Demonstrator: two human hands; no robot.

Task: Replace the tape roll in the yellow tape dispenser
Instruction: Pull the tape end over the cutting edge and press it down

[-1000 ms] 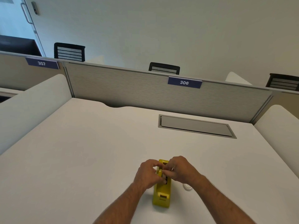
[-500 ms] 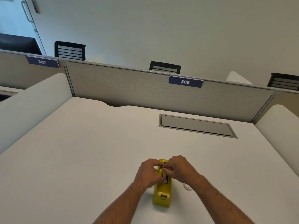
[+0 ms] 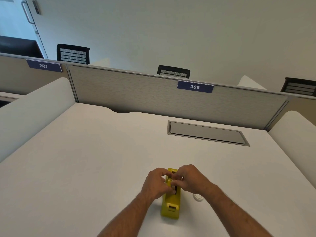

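Observation:
The yellow tape dispenser stands on the white desk, its cutter end toward me. My left hand grips its left side, thumb lying in the dark roll slot. My right hand reaches over the top from the right, fingertips pinched on something small and pale at the slot; what it pinches is mostly hidden. A clear tape roll lies flat on the desk just right of the dispenser, partly behind my right wrist.
A grey cable hatch is set into the desk at the back right. Grey partition panels with signs 306 and 307 close the far edge. White side dividers flank the desk. Black chair backs show behind.
Both hands have stayed on the dispenser's top; the fingers have shifted only slightly at the slot. The dispenser and the loose roll have not moved.

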